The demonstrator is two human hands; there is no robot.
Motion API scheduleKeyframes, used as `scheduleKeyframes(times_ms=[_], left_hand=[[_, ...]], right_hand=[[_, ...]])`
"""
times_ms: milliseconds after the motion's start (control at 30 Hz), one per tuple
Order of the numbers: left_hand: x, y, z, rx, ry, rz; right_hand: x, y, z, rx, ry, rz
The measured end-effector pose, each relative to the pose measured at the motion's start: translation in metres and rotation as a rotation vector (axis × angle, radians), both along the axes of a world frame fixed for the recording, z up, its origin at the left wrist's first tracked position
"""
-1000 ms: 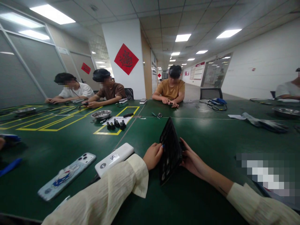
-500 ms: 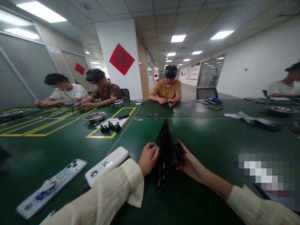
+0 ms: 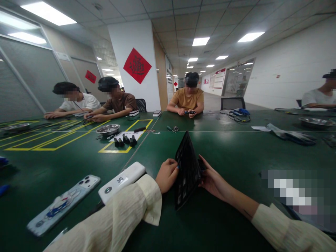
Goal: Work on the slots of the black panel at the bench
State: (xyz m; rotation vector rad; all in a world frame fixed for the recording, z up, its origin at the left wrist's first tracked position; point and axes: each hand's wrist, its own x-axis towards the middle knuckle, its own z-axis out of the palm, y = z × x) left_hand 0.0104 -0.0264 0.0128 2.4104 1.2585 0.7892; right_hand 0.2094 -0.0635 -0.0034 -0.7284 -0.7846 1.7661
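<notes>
A black flat plastic panel (image 3: 187, 168) with rows of small openings stands on its edge on the green table (image 3: 225, 154), tilted. My left hand (image 3: 167, 175) is closed against its left face, fingertips curled at the panel's edge. My right hand (image 3: 213, 178) grips the panel from the right side, fingers partly hidden behind it. Both arms wear cream sleeves.
A white power bank (image 3: 121, 180) and a phone in a patterned case (image 3: 63, 203) lie at my left. Farther off are a metal bowl (image 3: 107, 130), small black parts (image 3: 124, 141) in a yellow-taped box, and grey gloves (image 3: 291, 135). Several people sit around the table.
The view has shifted slightly; the panel stays upright between both hands, with hardly any movement of either hand.
</notes>
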Motion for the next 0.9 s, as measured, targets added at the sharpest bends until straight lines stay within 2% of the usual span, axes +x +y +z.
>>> scheduleKeyframes(times_ms=[267, 533, 900], left_hand=[[0.0006, 0.0003, -0.0026, -0.015, 0.005, 0.05], [0.0024, -0.0014, -0.0021, 0.125, 0.03, 0.121], [0.0006, -0.0005, 0.0029, 0.084, 0.051, 0.054]], right_hand=[[-0.0002, -0.0013, 0.0041, 0.009, 0.003, 0.014], [0.0008, -0.0015, 0.0027, 0.06, 0.009, 0.04], [0.0007, -0.0016, -0.0008, 0.086, -0.002, 0.049]])
